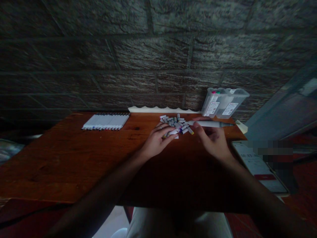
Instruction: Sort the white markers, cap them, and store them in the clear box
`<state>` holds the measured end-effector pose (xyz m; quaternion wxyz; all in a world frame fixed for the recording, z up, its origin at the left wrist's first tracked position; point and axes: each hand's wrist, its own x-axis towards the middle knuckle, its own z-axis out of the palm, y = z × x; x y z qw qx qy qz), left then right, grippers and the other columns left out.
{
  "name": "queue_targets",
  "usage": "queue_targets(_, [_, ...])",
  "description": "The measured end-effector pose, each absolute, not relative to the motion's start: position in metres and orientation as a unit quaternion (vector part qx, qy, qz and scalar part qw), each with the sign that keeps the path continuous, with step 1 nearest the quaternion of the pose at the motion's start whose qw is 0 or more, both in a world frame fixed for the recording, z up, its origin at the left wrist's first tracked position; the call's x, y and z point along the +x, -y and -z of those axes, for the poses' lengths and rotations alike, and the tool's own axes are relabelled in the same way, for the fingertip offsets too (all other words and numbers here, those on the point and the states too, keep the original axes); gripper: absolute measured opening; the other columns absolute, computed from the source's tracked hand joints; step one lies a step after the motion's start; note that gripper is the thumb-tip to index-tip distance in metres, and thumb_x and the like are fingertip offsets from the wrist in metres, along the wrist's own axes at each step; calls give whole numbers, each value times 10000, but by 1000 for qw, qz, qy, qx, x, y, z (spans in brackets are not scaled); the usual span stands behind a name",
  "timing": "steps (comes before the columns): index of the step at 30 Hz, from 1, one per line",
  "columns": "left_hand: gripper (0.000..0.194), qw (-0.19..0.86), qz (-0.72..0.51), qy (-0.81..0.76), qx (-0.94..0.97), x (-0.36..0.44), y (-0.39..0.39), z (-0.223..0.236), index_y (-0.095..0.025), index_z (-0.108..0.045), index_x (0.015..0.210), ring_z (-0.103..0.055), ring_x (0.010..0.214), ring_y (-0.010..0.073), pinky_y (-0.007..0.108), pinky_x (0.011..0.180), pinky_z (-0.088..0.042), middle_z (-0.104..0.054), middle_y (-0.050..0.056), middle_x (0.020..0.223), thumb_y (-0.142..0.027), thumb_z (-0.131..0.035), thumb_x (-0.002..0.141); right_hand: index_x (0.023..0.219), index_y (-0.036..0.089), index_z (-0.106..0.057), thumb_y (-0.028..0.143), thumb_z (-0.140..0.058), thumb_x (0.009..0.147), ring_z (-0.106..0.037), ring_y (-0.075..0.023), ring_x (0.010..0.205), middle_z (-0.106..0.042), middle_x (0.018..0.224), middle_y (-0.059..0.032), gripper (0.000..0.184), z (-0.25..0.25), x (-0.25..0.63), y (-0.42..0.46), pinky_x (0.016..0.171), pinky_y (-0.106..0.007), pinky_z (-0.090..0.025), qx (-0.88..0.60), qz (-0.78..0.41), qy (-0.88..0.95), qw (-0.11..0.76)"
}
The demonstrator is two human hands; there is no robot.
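My right hand (214,137) grips a white marker (210,123) between thumb and fingers, its dark end pointing right and its left end toward a heap of loose marker caps (170,121). At the near left side of that heap, my left hand (158,137) pinches a white marker cap (174,131) between thumb and fingers. The loose caps are mostly white or grey, a few with purple, yellow or green ends. Some of them are hidden behind my left fingers.
A row of white markers (106,121) lies side by side at the back left of the wooden table (74,165). Clear plastic cases (224,102) stand against the brick wall at the back right, a few markers inside. A phone (260,168) lies at the right edge.
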<state>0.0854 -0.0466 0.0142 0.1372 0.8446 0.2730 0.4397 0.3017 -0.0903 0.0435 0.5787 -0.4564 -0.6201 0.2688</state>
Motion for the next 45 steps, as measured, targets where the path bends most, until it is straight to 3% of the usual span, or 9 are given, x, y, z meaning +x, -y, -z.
queue_targets(2, [180, 143, -444, -277, 840, 86, 47, -14, -188, -665, 1037, -617, 941, 182, 341, 843, -495, -686, 61, 983, -246, -653, 866, 979, 210, -684, 453, -654, 836, -471, -89, 462, -621, 666, 16, 284, -47, 300, 90, 436, -236, -374, -436, -347, 571, 603])
queue_targets(6, [174, 171, -463, -287, 821, 88, 48, -14, -184, -664, 989, -631, 900, 173, 313, 805, -502, -688, 56, 953, -264, -691, 837, 713, 190, -671, 539, -640, 814, -323, -71, 400, -429, 451, 61, 365, -50, 297, 86, 406, -234, -250, -396, -482, 489, 610])
queue_targets(9, [158, 196, -469, -300, 807, 89, 50, -15, -186, -663, 960, -632, 824, 148, 268, 726, -503, -684, 48, 939, -268, -699, 829, 623, 193, -614, 612, -653, 761, -263, -60, 390, -457, 477, 51, 443, -50, 292, 85, 400, -241, -200, -402, -518, 441, 613])
queue_targets(19, [155, 216, -496, -292, 789, 90, 55, -20, -188, -666, 923, -640, 781, 140, 247, 675, -517, -688, 42, 902, -261, -728, 802, 589, 176, -578, 601, -733, 684, -262, -53, 428, -443, 523, 50, 463, -48, 283, 91, 429, -237, -181, -387, -562, 411, 604])
queue_targets(24, [165, 207, -494, -294, 792, 89, 56, -18, -191, -669, 932, -634, 770, 140, 255, 677, -520, -682, 43, 895, -276, -727, 804, 572, 174, -556, 585, -719, 713, -260, -52, 427, -447, 522, 49, 464, -48, 282, 92, 424, -235, -169, -391, -563, 409, 602])
queue_targets(32, [193, 190, -498, -308, 788, 86, 53, -18, -193, -664, 938, -601, 682, 117, 229, 606, -493, -667, 24, 846, -287, -743, 789, 578, 183, -567, 583, -647, 793, -345, -75, 434, -474, 508, 36, 461, -40, 284, 90, 426, -238, -245, -436, -469, 482, 599])
queue_targets(40, [203, 165, -501, -352, 774, 84, 48, -15, -207, -686, 958, -619, 663, 122, 221, 606, -512, -672, 9, 793, -325, -726, 797, 943, 241, -638, 384, -604, 878, -625, -171, 696, -666, 826, -37, 160, -39, 282, 103, 593, -283, -489, -457, -247, 611, 598])
queue_targets(45, [242, 215, -505, -366, 752, 85, 45, -12, -184, -683, 936, -673, 691, 141, 255, 670, -573, -723, 36, 870, -365, -729, 783, 1055, 274, -634, 303, -573, 902, -681, -178, 765, -705, 856, -16, 168, -41, 285, 103, 721, -306, -539, -446, -215, 653, 573])
